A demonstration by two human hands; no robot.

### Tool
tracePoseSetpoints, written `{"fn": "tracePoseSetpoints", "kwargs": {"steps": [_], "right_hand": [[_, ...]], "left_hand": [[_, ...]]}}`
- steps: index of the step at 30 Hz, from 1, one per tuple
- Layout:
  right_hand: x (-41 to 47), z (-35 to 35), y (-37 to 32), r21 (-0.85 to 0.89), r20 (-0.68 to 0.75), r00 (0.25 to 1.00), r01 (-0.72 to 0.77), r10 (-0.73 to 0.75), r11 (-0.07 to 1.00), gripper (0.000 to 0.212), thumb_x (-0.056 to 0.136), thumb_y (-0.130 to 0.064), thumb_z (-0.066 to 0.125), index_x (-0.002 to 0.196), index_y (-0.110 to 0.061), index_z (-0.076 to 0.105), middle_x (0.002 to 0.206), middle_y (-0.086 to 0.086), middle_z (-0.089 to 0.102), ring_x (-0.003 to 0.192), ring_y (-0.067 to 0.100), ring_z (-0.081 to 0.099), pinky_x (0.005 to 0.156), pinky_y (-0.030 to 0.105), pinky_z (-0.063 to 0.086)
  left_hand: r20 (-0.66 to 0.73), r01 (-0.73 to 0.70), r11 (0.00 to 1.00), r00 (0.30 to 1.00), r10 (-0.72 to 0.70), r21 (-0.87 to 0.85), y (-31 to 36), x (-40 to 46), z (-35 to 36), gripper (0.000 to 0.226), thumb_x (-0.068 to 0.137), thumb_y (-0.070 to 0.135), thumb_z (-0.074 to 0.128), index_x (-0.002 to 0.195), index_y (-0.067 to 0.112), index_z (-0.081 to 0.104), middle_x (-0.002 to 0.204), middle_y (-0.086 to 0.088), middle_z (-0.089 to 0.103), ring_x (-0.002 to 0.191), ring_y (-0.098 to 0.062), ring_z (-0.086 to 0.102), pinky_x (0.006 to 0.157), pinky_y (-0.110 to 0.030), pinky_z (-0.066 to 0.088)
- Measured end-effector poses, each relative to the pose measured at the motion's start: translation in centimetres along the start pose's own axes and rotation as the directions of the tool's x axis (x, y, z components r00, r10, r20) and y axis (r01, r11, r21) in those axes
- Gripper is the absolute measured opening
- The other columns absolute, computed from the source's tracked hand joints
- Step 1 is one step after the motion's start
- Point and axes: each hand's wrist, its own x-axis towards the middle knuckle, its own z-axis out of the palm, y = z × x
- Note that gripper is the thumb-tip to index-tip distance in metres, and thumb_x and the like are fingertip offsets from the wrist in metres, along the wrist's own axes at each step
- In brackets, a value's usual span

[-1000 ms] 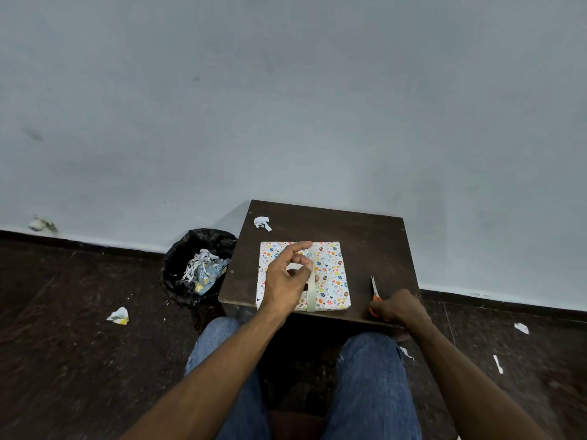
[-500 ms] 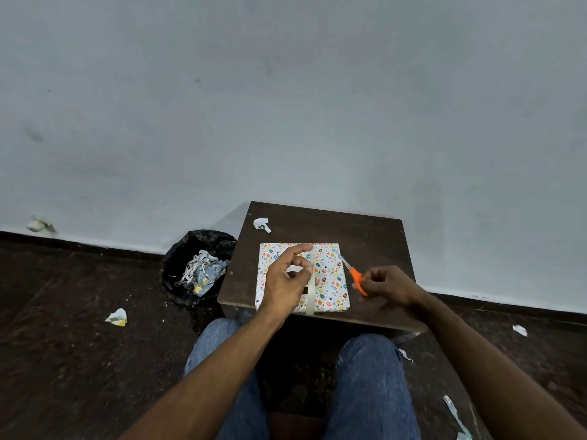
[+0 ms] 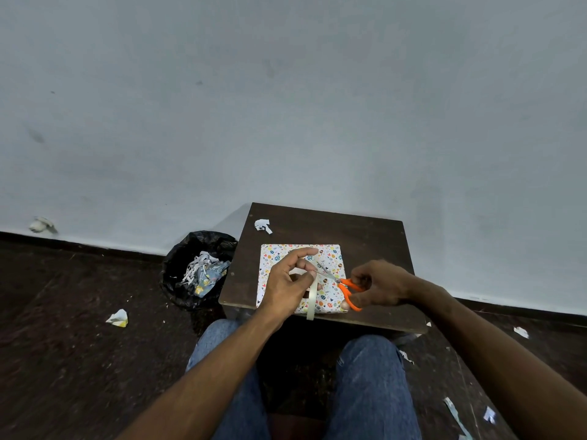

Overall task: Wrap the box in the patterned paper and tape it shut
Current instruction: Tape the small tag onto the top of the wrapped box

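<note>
The box (image 3: 330, 255), wrapped in white paper with a colourful pattern, lies flat on the small dark table (image 3: 365, 236). My left hand (image 3: 287, 285) hovers over the box and pinches a strip of pale tape (image 3: 312, 301) that hangs down over the box's near edge. My right hand (image 3: 379, 284) grips the orange-handled scissors (image 3: 347, 290). Their blades are parted and point left at the tape, just beside my left fingers.
A scrap of white paper (image 3: 263, 225) lies at the table's back left. A black bin (image 3: 197, 268) full of paper scraps stands on the floor to the left. More scraps dot the dark floor. My knees sit under the table's near edge.
My right hand picked up the scissors from the table's right front edge and carried them left over the box to the tape. My left hand kept its pinch on the tape.
</note>
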Motion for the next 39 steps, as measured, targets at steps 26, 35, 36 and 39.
{"fn": "tracePoseSetpoints", "kwargs": {"steps": [26, 35, 36, 39], "right_hand": [[-0.3, 0.7, 0.2, -0.074, 0.019, 1.0, 0.016, -0.015, 0.997, 0.05, 0.076, -0.067, 0.061, 0.063, -0.021, 0.049, 0.062, -0.009, 0.05, 0.058, 0.007, 0.043, 0.062, 0.031, 0.035], [-1.0, 1.7, 2.3, -0.086, 0.023, 0.997, -0.068, 0.071, 0.994, 0.048, 0.083, -0.063, 0.061, 0.062, -0.021, 0.049, 0.063, -0.007, 0.052, 0.057, 0.006, 0.043, 0.06, 0.03, 0.034], [-1.0, 2.0, 2.9, -0.109, -0.02, 0.994, -0.112, 0.111, 0.988, 0.049, 0.084, -0.062, 0.061, 0.061, -0.02, 0.05, 0.063, -0.005, 0.055, 0.057, 0.006, 0.045, 0.059, 0.03, 0.035], [-1.0, 3.1, 4.8, -0.119, -0.2, 0.935, -0.321, 0.294, 0.939, 0.059, 0.077, -0.072, 0.063, 0.059, -0.016, 0.054, 0.059, -0.006, 0.057, 0.058, 0.01, 0.054, 0.057, 0.028, 0.038]], "left_hand": [[0.049, -0.008, 1.0, 0.999, 0.008, 0.0, -0.8, -0.7, 0.7, 0.042, 0.088, -0.008, 0.059, 0.107, 0.029, 0.068, 0.076, 0.001, 0.062, 0.074, -0.038, 0.068, 0.075, -0.051, 0.058], [0.051, 0.045, 0.999, 0.998, -0.044, -0.019, -0.6, -0.3, 0.7, 0.051, 0.088, -0.004, 0.063, 0.104, 0.044, 0.069, 0.078, 0.004, 0.064, 0.089, -0.04, 0.067, 0.082, -0.061, 0.054], [0.05, 0.048, 0.999, 0.998, -0.048, -0.018, -0.6, -0.3, 0.6, 0.052, 0.088, -0.005, 0.063, 0.104, 0.045, 0.069, 0.078, 0.004, 0.064, 0.089, -0.041, 0.067, 0.083, -0.061, 0.054], [0.049, 0.056, 0.998, 0.997, -0.055, -0.024, -0.5, -0.4, 0.6, 0.052, 0.088, -0.005, 0.063, 0.103, 0.044, 0.069, 0.078, 0.002, 0.063, 0.089, -0.042, 0.067, 0.082, -0.062, 0.054]]}}
